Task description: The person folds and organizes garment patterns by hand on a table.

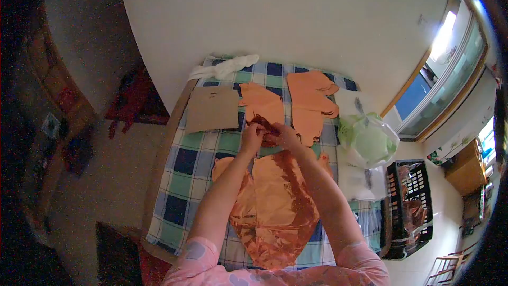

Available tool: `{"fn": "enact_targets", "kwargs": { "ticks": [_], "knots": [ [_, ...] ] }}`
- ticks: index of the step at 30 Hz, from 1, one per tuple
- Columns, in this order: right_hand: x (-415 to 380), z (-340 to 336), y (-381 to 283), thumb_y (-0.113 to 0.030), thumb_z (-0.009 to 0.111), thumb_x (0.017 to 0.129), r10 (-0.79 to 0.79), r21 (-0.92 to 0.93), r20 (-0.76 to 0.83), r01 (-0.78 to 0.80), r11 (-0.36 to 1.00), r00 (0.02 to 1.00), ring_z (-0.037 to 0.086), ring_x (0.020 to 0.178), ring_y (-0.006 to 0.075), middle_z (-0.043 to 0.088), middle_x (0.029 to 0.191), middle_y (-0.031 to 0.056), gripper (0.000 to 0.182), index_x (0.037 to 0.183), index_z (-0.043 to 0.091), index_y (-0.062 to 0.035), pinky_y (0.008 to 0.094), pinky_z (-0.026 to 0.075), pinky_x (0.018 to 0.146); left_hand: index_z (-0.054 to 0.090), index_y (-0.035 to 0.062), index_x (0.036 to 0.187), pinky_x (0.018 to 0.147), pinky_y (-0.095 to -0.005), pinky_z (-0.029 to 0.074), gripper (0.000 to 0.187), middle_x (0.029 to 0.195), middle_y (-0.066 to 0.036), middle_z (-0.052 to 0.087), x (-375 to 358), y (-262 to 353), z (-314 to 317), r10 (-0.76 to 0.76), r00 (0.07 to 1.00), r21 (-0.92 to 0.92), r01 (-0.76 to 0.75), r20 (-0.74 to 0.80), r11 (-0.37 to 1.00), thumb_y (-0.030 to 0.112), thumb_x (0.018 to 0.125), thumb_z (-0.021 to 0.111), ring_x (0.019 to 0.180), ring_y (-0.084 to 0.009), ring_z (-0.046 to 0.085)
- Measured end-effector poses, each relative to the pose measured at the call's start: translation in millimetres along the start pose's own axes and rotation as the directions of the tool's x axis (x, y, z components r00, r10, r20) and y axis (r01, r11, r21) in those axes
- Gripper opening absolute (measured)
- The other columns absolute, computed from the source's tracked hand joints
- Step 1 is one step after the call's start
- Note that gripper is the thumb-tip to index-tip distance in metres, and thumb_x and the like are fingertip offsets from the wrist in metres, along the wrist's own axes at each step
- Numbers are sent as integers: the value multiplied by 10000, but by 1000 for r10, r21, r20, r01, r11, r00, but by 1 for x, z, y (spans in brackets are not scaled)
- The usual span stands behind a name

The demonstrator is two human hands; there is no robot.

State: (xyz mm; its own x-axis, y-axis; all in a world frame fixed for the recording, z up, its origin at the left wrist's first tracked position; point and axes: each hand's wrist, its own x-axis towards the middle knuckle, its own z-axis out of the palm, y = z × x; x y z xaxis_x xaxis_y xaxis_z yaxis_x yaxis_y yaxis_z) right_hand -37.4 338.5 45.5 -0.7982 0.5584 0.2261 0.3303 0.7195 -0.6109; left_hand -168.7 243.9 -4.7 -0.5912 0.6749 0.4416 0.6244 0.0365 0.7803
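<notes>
A large flat copper-coloured foil sheet, shaped like a deflated foil balloon (278, 196), lies on the checked cloth below my forearms. My left hand (253, 137) and my right hand (286, 137) are close together beyond its top edge. Between them they pinch a dark, crumpled piece of copper foil (262, 122). Whether this piece joins the large sheet is hidden by my hands. Just beyond my hands lies a flat orange stack of cut shapes (262, 98). A second orange stack (308, 107) lies to its right.
A brown cardboard piece (212, 108) and a white cloth (226, 67) lie at the back left of the checked tablecloth (180, 188). On the right are a pale green plastic bag (369, 137) and white plastic packaging (365, 182). A black crate (408, 206) with copper foil stands beside the table.
</notes>
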Motion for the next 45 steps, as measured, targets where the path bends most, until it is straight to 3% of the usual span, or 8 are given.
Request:
{"fn": "enact_targets", "kwargs": {
  "ticks": [4, 9, 17, 24, 34, 37, 43, 45],
  "knots": [
    [10, 7, 2, -227, 527, 892, 231, -21, -94, -234, 972, 968, 602, 793, 414, 637, 868, 219, 251, 1016, 601, -21, 436, 472, 669, 603, 38, 994, 868, -415, 419, 245, 1015, -158, 574, -4, 24, 0, 238, 970, 294, -212, -57, 932, 162, 785, 631, 1000, -341, 526],
    [33, 19, 57, -206, 490, 905, 122, 272, -203, -64, 960, 972, 622, 716, 295, 658, 814, 161, 230, 962, 625, -29, 396, 460, 618, 557, 62, 1134, 937, -418, 390, 313, 1167, -100, 535, -28, 38, -21, 362, 823, 467, -553, 438, 691, 169, 840, 551, 1129, -293, 479],
    [109, -67, 31, -209, 488, 907, -12, 201, -372, 93, 975, 928, 604, 724, 224, 659, 837, 116, 250, 995, 636, -28, 350, 466, 641, 517, 70, 1252, 1024, -409, 359, 393, 1279, -101, 511, -13, -10, 13, 215, 891, 539, -418, 400, 731, 104, 862, 475, 1222, -280, 440],
    [168, -183, -43, -212, 486, 909, -227, -40, -487, 238, 970, 843, 588, 731, 161, 661, 858, 75, 270, 1025, 646, -28, 309, 471, 661, 542, 78, 1210, 994, -389, 392, 356, 1203, -100, 552, -13, -3, 14, 237, 954, 40, -248, 181, 968, 86, 863, 466, 1170, -275, 478],
    [159, -324, -150, -242, 504, 912, -470, -30, -763, 702, 711, 443, 593, 767, 131, 676, 923, 73, 291, 1110, 633, -72, 275, 481, 718, 588, 90, 1077, 923, -380, 429, 244, 1015, -71, 595, -14, 21, 0, 381, 912, 380, -409, 151, 829, 103, 855, 486, 1050, -249, 529],
    [124, -353, -172, -256, 470, 946, -411, -15, -722, 581, 814, 557, 570, 1066, 259, 613, 1130, 169, 375, 1201, 561, 3, 358, 449, 913, 589, 94, 1078, 914, -378, 432, 251, 1031, -57, 595, -15, 15, 5, 372, 920, 355, -391, 122, 849, 102, 848, 488, 1049, -242, 531],
    [49, -361, -212, -266, 535, 914, -483, -813, -541, -282, 509, 689, 629, 876, 239, 661, 987, 127, 256, 1092, 642, -118, 339, 477, 792, 526, 81, 1190, 1004, -421, 345, 347, 1251, -98, 498, -6, -5, 15, 317, 919, 514, -395, 237, 762, 142, 849, 508, 1192, -282, 447],
    [24, -364, -222, -266, 530, 915, -403, -792, -490, -201, 577, 773, 618, 912, 270, 654, 990, 139, 261, 1087, 637, -102, 348, 467, 815, 460, 83, 1275, 1040, -438, 299, 458, 1336, -127, 424, -8, 33, -4, 395, 899, 467, -436, 188, 770, 185, 838, 551, 1251, -308, 387]
  ]
}}
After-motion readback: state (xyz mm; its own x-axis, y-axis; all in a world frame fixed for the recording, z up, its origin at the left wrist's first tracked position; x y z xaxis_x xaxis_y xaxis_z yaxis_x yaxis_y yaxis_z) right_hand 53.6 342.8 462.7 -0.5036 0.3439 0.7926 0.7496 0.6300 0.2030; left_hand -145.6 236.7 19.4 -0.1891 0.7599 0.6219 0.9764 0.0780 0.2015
